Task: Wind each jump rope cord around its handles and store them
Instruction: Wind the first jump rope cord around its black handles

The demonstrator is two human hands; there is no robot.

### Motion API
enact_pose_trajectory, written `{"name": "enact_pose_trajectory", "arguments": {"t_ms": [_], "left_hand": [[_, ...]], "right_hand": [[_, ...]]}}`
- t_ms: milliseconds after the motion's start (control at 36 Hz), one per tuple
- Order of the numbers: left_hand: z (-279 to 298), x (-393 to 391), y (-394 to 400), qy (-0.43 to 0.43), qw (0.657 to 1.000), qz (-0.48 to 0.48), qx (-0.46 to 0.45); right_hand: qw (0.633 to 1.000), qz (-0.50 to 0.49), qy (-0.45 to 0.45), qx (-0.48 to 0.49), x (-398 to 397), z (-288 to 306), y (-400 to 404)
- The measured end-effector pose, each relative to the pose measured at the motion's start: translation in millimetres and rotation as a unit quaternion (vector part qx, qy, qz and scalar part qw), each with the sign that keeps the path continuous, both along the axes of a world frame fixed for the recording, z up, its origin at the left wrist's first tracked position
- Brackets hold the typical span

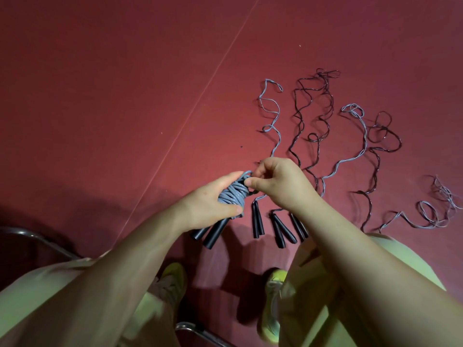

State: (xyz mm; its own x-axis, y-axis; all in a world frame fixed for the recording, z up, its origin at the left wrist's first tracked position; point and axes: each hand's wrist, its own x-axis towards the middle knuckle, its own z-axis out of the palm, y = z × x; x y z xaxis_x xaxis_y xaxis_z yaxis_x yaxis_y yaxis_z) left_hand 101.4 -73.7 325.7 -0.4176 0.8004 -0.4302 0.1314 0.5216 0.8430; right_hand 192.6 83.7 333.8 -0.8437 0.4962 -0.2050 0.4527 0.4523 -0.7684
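Jump rope cord [231, 195], grey, sat wound around two black handles [211, 231] above the red floor [100, 96]. Your left hand [208, 204] gripped the coil, fingers curled round it. Your right hand [278, 181] pinched the cord's end at the top of the coil. Beyond, four more ropes [325, 136] lay unwound on the floor, handle pairs [278, 227] nearest you.
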Motion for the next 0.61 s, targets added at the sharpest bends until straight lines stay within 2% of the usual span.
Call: {"name": "enact_pose_trajectory", "arguments": {"t_ms": [167, 333, 444, 611], "left_hand": [[-1, -3, -2, 0.007, 0.999, -0.043, -0.001], [1, -4, -6, 0.024, 0.998, -0.058, -0.015], [3, -5, -7, 0.019, 0.998, -0.065, -0.01], [9, -5, -8, 0.02, 0.997, -0.079, -0.007]], "right_hand": [[1.0, 0.008, -0.001, -0.024, 3, -2, 3], [0.999, 0.039, 0.001, 0.002, 5, -1, 4], [0.996, 0.073, 0.007, 0.056, 7, -3, 4], [0.995, 0.082, 0.029, 0.051, 11, -2, 3]]}}
